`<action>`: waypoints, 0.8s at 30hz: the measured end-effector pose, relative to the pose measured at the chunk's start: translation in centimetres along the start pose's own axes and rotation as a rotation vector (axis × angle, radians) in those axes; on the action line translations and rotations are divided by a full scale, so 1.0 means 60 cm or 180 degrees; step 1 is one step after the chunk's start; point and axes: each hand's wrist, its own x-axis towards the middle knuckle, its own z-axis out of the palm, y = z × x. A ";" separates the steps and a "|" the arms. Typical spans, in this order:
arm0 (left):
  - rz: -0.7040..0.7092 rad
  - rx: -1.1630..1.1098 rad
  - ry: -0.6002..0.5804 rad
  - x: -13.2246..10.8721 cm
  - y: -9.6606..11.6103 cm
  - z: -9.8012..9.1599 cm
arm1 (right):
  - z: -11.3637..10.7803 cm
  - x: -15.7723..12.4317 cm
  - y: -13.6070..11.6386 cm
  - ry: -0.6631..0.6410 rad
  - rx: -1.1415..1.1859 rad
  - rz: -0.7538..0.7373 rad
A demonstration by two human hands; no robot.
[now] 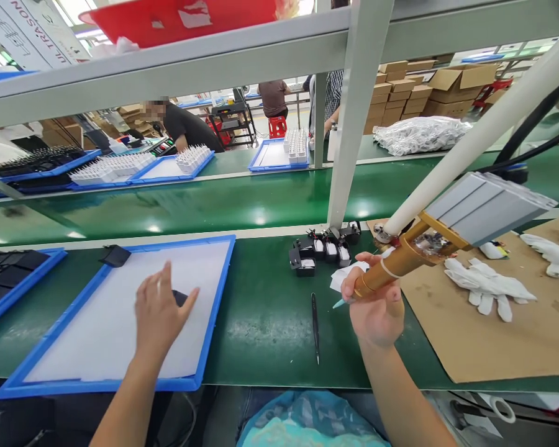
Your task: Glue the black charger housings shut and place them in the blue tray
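Black part (179, 297) lies alone on the near-left white tray (97, 335) under the spread, released left hand (161, 310); right hand (377, 307) clenched on brass tool (395, 264); parts cluster (323, 249) at the far desk edge looks unprocessed.

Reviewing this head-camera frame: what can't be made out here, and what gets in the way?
- Small black part on the blue tray: mostly hidden under the left hand.
- Tip of the gold tool: covered by the right hand, so its contact point is unseen.
- Black components by the post: too small to identify.
- Black tray: cut off by the left edge.
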 end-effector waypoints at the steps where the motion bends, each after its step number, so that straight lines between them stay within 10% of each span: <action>1: 0.0239 -0.0291 -0.0015 0.000 0.033 0.002 | 0.000 0.000 0.000 0.0003 0.0002 0.0005; 7: 0.0562 -0.1958 -0.1509 0.006 0.279 0.052 | 0.005 0.002 -0.003 -0.0028 -0.0026 -0.0052; 11: 0.0247 -0.2252 -0.1589 0.024 0.368 0.104 | 0.007 0.003 -0.004 -0.0032 -0.0113 -0.0085; 17: 0.0425 -0.2618 -0.1373 0.037 0.346 0.115 | 0.004 0.002 -0.001 -0.0042 0.0046 -0.0049; 24: 0.1523 -0.2812 -0.3083 0.068 0.236 0.040 | 0.002 0.000 -0.001 -0.0031 -0.0008 -0.0030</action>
